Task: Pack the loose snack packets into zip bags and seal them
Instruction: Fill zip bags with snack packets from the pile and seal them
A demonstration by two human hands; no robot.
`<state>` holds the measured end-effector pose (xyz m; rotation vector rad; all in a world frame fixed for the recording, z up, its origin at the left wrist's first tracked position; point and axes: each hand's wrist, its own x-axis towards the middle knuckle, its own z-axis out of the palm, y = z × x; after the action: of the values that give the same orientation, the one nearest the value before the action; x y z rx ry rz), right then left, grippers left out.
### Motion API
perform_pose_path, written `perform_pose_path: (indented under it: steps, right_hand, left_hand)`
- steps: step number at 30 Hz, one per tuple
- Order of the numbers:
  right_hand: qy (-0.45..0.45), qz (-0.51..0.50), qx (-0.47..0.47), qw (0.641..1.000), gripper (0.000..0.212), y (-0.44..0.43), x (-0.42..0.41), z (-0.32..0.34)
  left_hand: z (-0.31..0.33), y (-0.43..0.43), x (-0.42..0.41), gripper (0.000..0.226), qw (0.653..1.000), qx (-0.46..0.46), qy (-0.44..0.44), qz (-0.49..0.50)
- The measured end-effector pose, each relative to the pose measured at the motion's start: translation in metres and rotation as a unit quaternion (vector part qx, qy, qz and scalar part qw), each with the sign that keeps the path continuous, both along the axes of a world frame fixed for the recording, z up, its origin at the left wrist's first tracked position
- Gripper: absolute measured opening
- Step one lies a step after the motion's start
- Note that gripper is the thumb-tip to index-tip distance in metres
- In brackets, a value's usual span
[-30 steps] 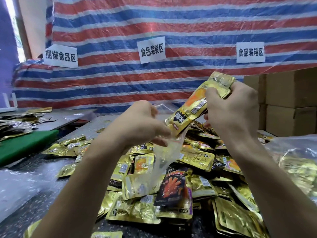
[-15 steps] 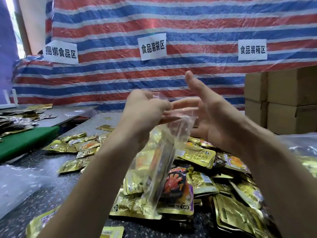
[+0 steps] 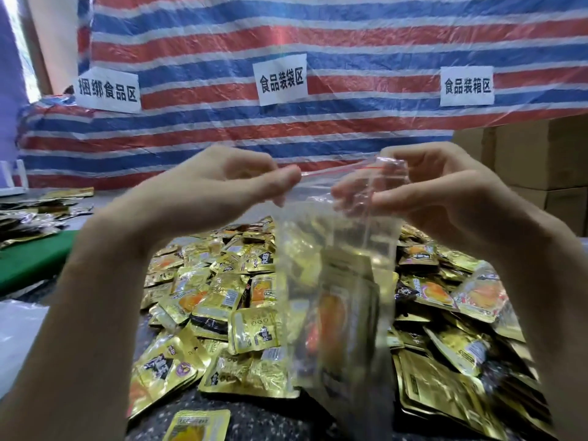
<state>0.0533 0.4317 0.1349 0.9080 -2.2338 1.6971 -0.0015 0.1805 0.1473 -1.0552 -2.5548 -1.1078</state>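
Note:
A clear zip bag (image 3: 337,281) with a red zip line hangs in front of me, held up over the table with gold snack packets inside it. My left hand (image 3: 222,189) pinches the left end of the bag's top edge. My right hand (image 3: 423,189) pinches the right end, fingers curled round the plastic. Below and behind the bag lies a wide heap of loose gold snack packets (image 3: 216,297), some with orange pictures and some dark ones.
The heap sits on a dark speckled table (image 3: 248,421). A green board (image 3: 28,262) and more packets lie at the left. Cardboard boxes (image 3: 541,160) stand at the right. A striped tarp with three white signs (image 3: 281,79) hangs behind.
My right hand has let a gold packet drop into the bag, then came up to pinch the top edge. Both hands raised the bag and now stretch its mouth between them.

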Motion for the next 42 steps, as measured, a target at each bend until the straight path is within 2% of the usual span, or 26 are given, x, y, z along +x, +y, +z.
perform_pose_path:
  steps: [3,6,9,12,14,16,18,20,22,23,25,26,29,31,35,37,39,42]
  right_hand:
    - [-0.020,0.067,-0.057,0.996,0.022,0.002,0.003,0.001]
    - [-0.056,0.133,-0.031,0.989,0.032,0.012,0.000,0.000]
    - [-0.099,0.205,0.007,0.974,0.013,0.022,-0.004,-0.004]
    - [-0.137,0.160,0.064,0.975,0.017,0.039,-0.012,-0.010]
    - [-0.151,0.147,0.106,0.972,0.022,0.049,-0.015,-0.012]
    - [-0.157,0.110,0.120,0.974,0.035,0.052,-0.017,-0.015]
    - [-0.152,0.012,0.077,0.985,0.046,0.046,-0.024,-0.020]
    - [-0.098,-0.121,0.051,0.986,0.042,0.039,-0.038,-0.031]
    - [-0.052,-0.231,0.142,0.961,0.011,0.031,-0.052,-0.044]
    - [-0.064,-0.232,0.223,0.945,0.015,0.028,-0.057,-0.052]
    - [-0.126,-0.180,0.351,0.910,0.039,0.023,-0.064,-0.069]
    - [-0.142,-0.164,0.394,0.893,0.044,0.019,-0.066,-0.076]
    - [-0.111,-0.172,0.471,0.858,0.051,0.013,-0.073,-0.083]
    - [-0.110,-0.196,0.472,0.852,0.047,0.015,-0.073,-0.081]
    - [-0.117,-0.189,0.395,0.891,0.029,0.023,-0.068,-0.087]
    - [-0.103,-0.219,0.384,0.891,0.022,0.025,-0.067,-0.087]
    - [-0.092,-0.255,0.354,0.895,0.030,0.027,-0.069,-0.083]
    - [-0.048,-0.286,0.283,0.914,0.058,0.027,-0.064,-0.073]
  left_hand:
    - [-0.009,-0.008,-0.015,0.034,0.990,-0.003,-0.059,-0.126]
    - [-0.017,-0.011,-0.022,0.023,0.969,0.026,-0.111,-0.221]
    - [-0.018,-0.009,-0.017,0.022,0.931,0.085,-0.147,-0.322]
    - [-0.015,-0.003,-0.015,0.026,0.926,0.076,-0.118,-0.349]
    - [-0.012,0.001,-0.014,0.012,0.931,0.020,-0.107,-0.349]
    - [-0.011,0.004,-0.013,0.009,0.939,-0.052,-0.095,-0.326]
    - [-0.012,0.006,-0.014,0.011,0.945,-0.079,-0.094,-0.304]
    - [-0.013,0.008,-0.013,0.010,0.950,-0.077,-0.092,-0.289]
    - [-0.014,0.011,-0.013,0.008,0.958,-0.076,-0.069,-0.267]
    - [-0.014,0.012,-0.012,0.007,0.963,-0.074,-0.051,-0.255]
    - [-0.014,0.014,-0.009,0.006,0.970,-0.068,-0.016,-0.235]
    - [-0.014,0.015,-0.007,0.009,0.971,-0.063,-0.002,-0.230]
    - [-0.010,0.012,0.001,0.024,0.972,-0.031,0.020,-0.233]
    - [-0.008,0.009,0.004,0.025,0.970,-0.016,0.022,-0.241]
    - [-0.007,0.008,0.004,0.021,0.971,0.003,0.017,-0.240]
    - [-0.007,0.009,0.002,0.020,0.974,0.001,0.020,-0.228]
    - [-0.007,0.010,0.001,0.018,0.975,0.007,0.016,-0.223]
    - [-0.007,0.009,0.002,0.020,0.975,0.013,0.013,-0.222]
